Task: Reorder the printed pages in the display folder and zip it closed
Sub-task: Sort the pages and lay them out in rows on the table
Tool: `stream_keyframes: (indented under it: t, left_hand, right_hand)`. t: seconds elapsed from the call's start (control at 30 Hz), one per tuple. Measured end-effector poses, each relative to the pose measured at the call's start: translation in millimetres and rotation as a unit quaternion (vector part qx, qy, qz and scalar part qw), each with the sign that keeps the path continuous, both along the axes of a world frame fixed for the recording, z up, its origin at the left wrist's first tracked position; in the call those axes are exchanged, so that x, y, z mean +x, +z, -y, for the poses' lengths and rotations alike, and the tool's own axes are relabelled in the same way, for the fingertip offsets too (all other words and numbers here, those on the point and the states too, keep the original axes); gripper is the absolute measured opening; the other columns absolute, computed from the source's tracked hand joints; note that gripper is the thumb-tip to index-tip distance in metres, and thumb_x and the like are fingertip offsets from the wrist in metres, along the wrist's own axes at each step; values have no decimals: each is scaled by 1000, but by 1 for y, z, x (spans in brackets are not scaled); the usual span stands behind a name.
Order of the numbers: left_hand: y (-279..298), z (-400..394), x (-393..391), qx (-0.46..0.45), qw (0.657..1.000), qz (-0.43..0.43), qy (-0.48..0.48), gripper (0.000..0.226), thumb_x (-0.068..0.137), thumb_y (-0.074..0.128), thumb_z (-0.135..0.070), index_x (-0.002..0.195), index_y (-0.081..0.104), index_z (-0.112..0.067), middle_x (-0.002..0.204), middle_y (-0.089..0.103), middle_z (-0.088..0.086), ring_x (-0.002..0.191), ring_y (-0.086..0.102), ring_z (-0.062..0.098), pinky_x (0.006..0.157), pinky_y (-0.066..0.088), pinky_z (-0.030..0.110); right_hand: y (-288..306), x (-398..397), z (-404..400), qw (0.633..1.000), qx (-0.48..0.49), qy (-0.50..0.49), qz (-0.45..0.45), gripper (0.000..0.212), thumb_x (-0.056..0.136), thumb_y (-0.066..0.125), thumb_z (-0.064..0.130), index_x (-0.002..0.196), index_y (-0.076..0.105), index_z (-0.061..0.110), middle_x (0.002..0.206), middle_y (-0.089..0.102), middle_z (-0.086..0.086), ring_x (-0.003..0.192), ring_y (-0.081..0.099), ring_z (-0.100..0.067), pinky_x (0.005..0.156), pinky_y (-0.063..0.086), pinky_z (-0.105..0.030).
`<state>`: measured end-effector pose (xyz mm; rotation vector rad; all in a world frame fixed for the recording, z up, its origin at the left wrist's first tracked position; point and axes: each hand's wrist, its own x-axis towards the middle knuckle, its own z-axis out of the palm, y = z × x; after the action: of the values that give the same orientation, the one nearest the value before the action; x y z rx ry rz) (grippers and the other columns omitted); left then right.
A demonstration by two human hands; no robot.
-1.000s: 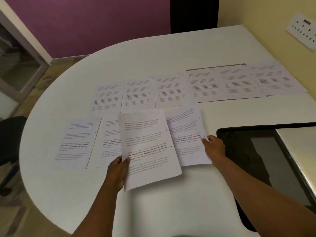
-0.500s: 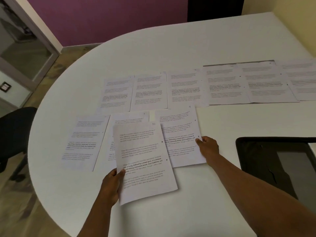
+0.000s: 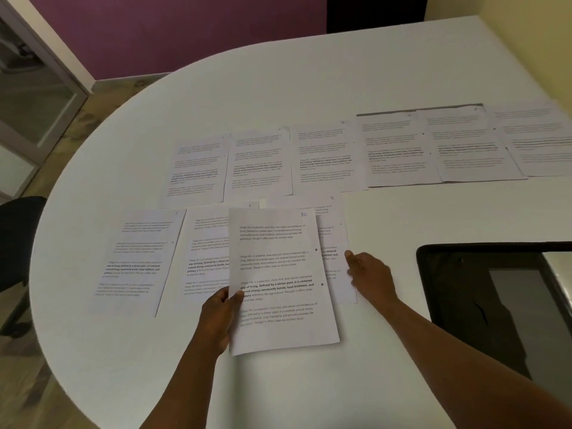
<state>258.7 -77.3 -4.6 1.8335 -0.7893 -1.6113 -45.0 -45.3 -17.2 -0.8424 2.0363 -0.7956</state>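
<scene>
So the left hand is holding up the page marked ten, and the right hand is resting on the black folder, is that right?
Not quite. The left hand does hold the page marked ten, but the right hand rests on the page beside it, not on the black folder, which lies apart to its right. The head view shows this.

A: What's different from a second ago?
B: Your left hand (image 3: 218, 320) swings the page marked 10 (image 3: 278, 283) rightward and squarer, so it now overlaps the page marked 9 (image 3: 335, 243).
A: Right hand (image 3: 370, 275)?
B: Fingertips now sit at that page's right edge.
</scene>
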Motion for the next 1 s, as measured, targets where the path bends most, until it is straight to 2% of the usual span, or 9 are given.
stream_keyframes:
  t: [0.07,0.13,0.2,0.27,0.53,0.63,0.73,0.83,1.0]
  left_hand:
    - [1,-1,-13,-4,1000,-3,-15,19,93,61,-10,112,66,-13,99,74,7,91,71,26,83,57,42]
    - [0,-3,-26,-4,1000,-6,-28,20,93,62,-11,112,66,-13,99,75,6,91,71,26,86,57,44]
    - [1,-4,-40,-7,999,-8,-44,22,93,63,-12,114,66,-13,100,75,5,92,71,25,88,56,46]
    - [3,-5,-57,-11,998,-13,-64,23,93,62,-13,115,66,-12,101,74,5,94,71,25,90,55,46]
    - [11,-10,-134,-37,991,-18,-131,21,92,63,-13,113,66,-14,107,72,2,98,68,22,91,55,41]
    - [13,-10,-163,-61,986,25,-154,8,91,63,-17,97,68,-18,100,72,-1,94,66,20,83,55,36]
    - [13,-8,-193,-81,977,55,-191,6,91,63,-19,91,69,-20,95,72,-2,88,67,20,75,54,32]
    - [12,-6,-222,-114,961,111,-227,15,90,63,-21,75,61,-19,80,66,-4,75,59,16,68,48,28]
    - [10,4,-261,-155,927,199,-277,25,91,62,-25,71,55,-11,74,62,3,66,53,14,61,43,23]
  right_hand:
    - [12,0,-11,989,15,-10,150,44,92,54,53,94,65,11,83,73,-7,66,68,-20,61,55,-32]
    - [16,-2,-24,982,21,-5,187,30,93,61,41,95,66,11,85,73,-11,63,66,-20,58,54,-29]
    - [17,-9,-34,985,18,-23,169,12,92,62,23,94,68,13,87,73,-12,64,66,-20,60,55,-29]
    - [17,-20,-43,986,10,-53,155,7,91,61,16,92,68,14,87,73,-10,68,68,-21,60,55,-29]
    - [32,-80,-68,985,-35,-110,132,6,89,67,13,95,64,13,93,72,-6,86,69,-22,73,57,-37]
    - [36,-108,-73,984,-48,-134,104,4,89,67,14,90,66,17,93,72,-3,87,68,-20,72,55,-32]
    - [36,-137,-76,983,-50,-155,89,3,89,67,14,89,66,16,92,72,-3,85,69,-20,72,55,-33]
    - [33,-161,-76,982,-50,-164,81,4,89,67,14,89,65,17,90,72,-2,83,69,-18,69,54,-31]
    - [22,-193,-66,983,-36,-166,65,1,90,66,15,90,66,15,89,71,1,83,68,-16,71,54,-30]
